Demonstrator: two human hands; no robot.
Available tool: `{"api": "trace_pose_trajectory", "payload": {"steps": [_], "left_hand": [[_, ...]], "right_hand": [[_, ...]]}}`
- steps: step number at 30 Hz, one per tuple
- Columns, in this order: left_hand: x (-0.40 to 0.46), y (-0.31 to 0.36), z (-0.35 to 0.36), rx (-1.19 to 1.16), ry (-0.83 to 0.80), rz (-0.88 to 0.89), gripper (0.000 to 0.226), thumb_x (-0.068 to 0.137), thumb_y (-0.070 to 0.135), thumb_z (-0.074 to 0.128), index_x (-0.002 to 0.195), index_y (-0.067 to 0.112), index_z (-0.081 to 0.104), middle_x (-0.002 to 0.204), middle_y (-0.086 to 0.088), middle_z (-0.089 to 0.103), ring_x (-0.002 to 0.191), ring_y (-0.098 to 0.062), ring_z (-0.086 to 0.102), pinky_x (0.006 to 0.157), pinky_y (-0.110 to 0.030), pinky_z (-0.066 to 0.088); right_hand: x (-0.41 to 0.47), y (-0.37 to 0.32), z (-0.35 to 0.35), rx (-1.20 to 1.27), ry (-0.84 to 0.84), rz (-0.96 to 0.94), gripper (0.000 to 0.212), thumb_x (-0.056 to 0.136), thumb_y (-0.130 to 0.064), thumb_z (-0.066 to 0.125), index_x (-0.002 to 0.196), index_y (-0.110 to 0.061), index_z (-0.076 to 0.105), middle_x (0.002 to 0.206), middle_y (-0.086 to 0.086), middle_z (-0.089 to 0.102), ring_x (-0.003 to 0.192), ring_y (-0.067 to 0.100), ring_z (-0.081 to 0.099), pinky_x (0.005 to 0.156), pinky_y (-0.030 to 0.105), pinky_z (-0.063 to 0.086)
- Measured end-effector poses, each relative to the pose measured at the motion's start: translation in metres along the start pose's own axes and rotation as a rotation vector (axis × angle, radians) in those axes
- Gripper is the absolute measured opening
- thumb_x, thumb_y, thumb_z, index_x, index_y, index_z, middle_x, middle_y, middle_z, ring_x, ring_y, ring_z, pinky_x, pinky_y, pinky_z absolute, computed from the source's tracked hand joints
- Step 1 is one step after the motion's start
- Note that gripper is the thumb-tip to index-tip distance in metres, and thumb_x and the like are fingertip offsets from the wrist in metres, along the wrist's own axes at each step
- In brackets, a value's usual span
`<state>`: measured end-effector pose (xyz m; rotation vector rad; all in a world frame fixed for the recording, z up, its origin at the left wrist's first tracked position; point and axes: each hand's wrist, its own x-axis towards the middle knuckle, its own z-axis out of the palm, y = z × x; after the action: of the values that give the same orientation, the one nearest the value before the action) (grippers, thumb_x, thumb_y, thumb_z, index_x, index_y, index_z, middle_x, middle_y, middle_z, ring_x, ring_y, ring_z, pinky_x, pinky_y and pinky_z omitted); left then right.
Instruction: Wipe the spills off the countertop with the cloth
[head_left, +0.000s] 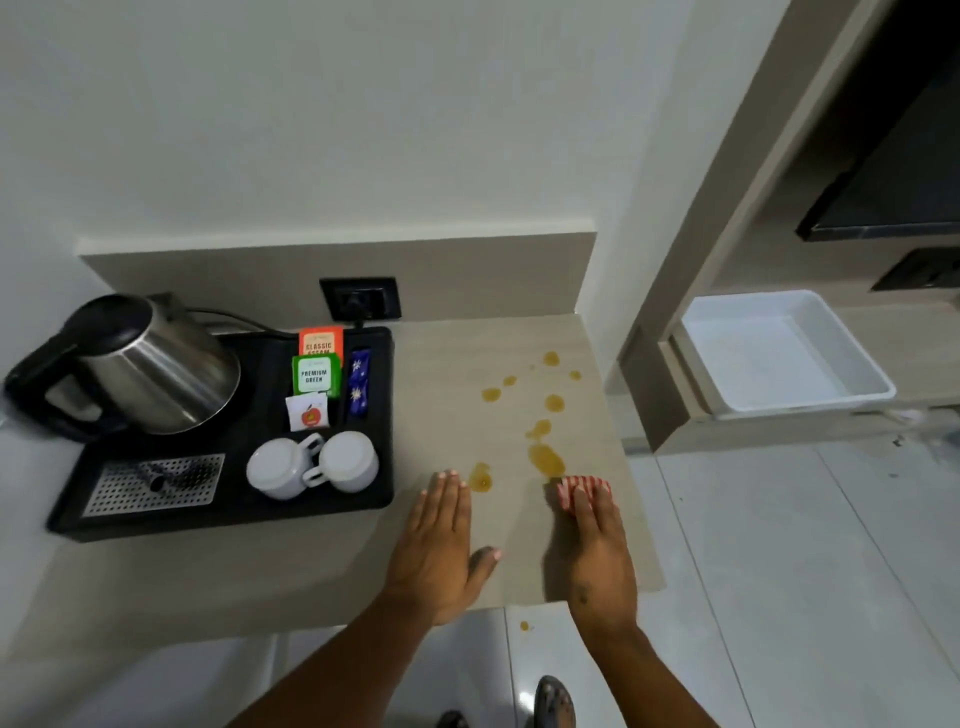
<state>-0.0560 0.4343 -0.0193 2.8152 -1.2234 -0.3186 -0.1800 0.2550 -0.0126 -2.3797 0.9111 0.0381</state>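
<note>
Several amber spills (545, 458) dot the right part of the beige countertop (452, 374), running from near the back wall toward me. My right hand (597, 551) lies flat on a small red-and-white striped cloth (579, 487), which sits on the counter right below the largest puddle. Only the cloth's far edge shows past my fingertips. My left hand (441, 545) rests flat on the counter with fingers together, holding nothing, its fingertips beside a smaller spill (480, 477).
A black tray (384, 415) at the left carries a steel kettle (150, 364), tea sachets (316, 374) and two upturned white cups (311, 465). A wall socket (361, 299) sits behind it. One drop (524, 625) lies on the tiled floor. A white tub (779, 353) rests on a shelf at the right.
</note>
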Motion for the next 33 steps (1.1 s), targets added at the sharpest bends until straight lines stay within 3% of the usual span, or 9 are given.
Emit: {"api": "trace_pose_trajectory", "payload": {"steps": [1,3,5,10,13,17,22,26,33], "left_hand": [[-0.006,-0.009,0.006,-0.008,-0.012,-0.013,0.096,0.096,0.070,0.021,0.160,0.000,0.005,0.170,-0.020,0.004,0.157,-0.035,0.000,0.126,-0.045,0.000],[-0.013,-0.022,0.016,-0.013,-0.045,-0.029,0.097,0.096,0.071,0.023,0.159,-0.002,0.011,0.169,-0.022,0.013,0.157,-0.035,0.007,0.122,-0.047,0.002],[-0.016,-0.027,0.022,0.003,-0.062,-0.025,0.097,0.097,0.072,0.022,0.159,-0.002,0.014,0.168,-0.022,0.014,0.157,-0.035,0.008,0.122,-0.049,0.005],[-0.013,-0.031,0.023,-0.012,-0.058,0.004,0.100,0.096,0.076,0.016,0.160,-0.001,0.008,0.170,-0.020,0.003,0.158,-0.033,-0.006,0.127,-0.054,0.008],[-0.011,-0.032,0.024,-0.019,-0.062,0.003,0.101,0.095,0.076,0.023,0.160,0.000,0.007,0.170,-0.020,0.003,0.158,-0.033,-0.006,0.127,-0.055,0.009],[-0.005,-0.032,0.025,-0.041,-0.033,-0.003,0.105,0.092,0.079,0.014,0.161,0.001,0.003,0.171,-0.018,-0.003,0.158,-0.031,-0.010,0.127,-0.054,0.007],[0.004,-0.031,0.022,-0.078,0.017,-0.030,0.106,0.091,0.075,0.035,0.160,-0.001,0.009,0.171,-0.020,0.005,0.158,-0.032,-0.004,0.127,-0.055,0.010],[0.007,-0.031,0.021,-0.105,0.020,-0.033,0.106,0.090,0.074,0.038,0.160,-0.001,0.009,0.171,-0.020,0.006,0.158,-0.032,-0.004,0.126,-0.055,0.009],[0.008,-0.032,0.024,-0.124,0.061,-0.025,0.103,0.092,0.073,0.039,0.159,-0.002,0.017,0.169,-0.022,0.014,0.158,-0.034,0.002,0.126,-0.056,0.013]], "right_hand": [[-0.005,0.003,0.004,-0.060,0.004,0.003,0.072,0.101,-0.024,0.052,0.161,-0.019,0.012,0.170,0.008,0.008,0.156,0.028,0.007,0.125,0.051,0.017],[-0.009,0.007,0.011,-0.118,0.059,-0.006,0.071,0.103,-0.056,0.021,0.158,-0.012,0.024,0.166,0.013,0.024,0.154,0.031,0.018,0.124,0.051,0.020],[-0.008,0.009,0.016,-0.141,0.071,-0.054,0.079,0.099,-0.060,0.006,0.158,-0.011,0.026,0.166,0.011,0.022,0.155,0.029,0.013,0.126,0.048,0.014],[0.020,0.016,0.017,-0.269,0.030,-0.130,0.069,0.103,-0.057,0.015,0.161,-0.020,0.007,0.170,0.003,0.003,0.156,0.022,-0.008,0.127,0.045,0.003],[0.069,0.004,0.008,-0.261,0.050,-0.082,0.073,0.102,-0.061,0.008,0.162,-0.020,0.003,0.170,0.007,-0.002,0.156,0.025,-0.011,0.126,0.045,-0.002],[0.123,-0.031,0.005,-0.268,0.036,-0.080,0.077,0.100,-0.063,0.005,0.162,-0.016,0.005,0.170,0.014,0.000,0.156,0.030,-0.009,0.126,0.050,0.001],[0.067,-0.017,0.004,-0.298,-0.066,-0.175,0.078,0.098,-0.068,0.005,0.160,-0.023,-0.008,0.169,0.004,-0.014,0.154,0.023,-0.020,0.126,0.045,-0.007],[0.094,0.004,-0.011,-0.304,-0.034,-0.099,0.084,0.096,-0.071,0.002,0.161,-0.018,-0.006,0.169,0.009,-0.009,0.154,0.025,-0.016,0.126,0.045,-0.004],[0.184,-0.039,-0.009,-0.304,-0.006,-0.145,0.083,0.097,-0.067,0.001,0.161,-0.014,0.003,0.169,0.016,-0.001,0.156,0.031,-0.009,0.126,0.048,-0.001]]}}
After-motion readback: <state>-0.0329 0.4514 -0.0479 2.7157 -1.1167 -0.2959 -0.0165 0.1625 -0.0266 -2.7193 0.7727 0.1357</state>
